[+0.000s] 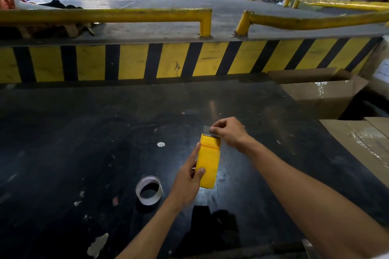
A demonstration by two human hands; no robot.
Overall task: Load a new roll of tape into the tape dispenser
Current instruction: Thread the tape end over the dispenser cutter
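Head view looks down on a black, scuffed table (84,132) set against a wall striped yellow and black (134,61), with yellow rails (105,14) on the platform above it. Toward the near edge of the table, left of the hands, a roll of tape (149,190) stands tilted on its side, its pale core ring facing up and its hollow dark. A small white spot (161,144) lies on the table farther in, between the roll and the wall side. Scraps of pale residue (97,245) mark the near left part of the surface.

Just right of the roll, the left hand (186,183) grips the yellow tape dispenser (208,162) from its left side, thumb pressed on the near face and fingers wrapped behind, holding it lengthwise above the middle of the table. The dispenser's toothed metal end points away toward the wall. There the right hand (228,131) closes its thumb and fingertips together on a strip of clear tape (207,128) at the cutter edge, pinching it just above the teeth. Whether a roll sits inside the dispenser cannot be told.

Beyond the table's right edge stand brown cardboard boxes (324,94), one open, another taped shut near the corner.
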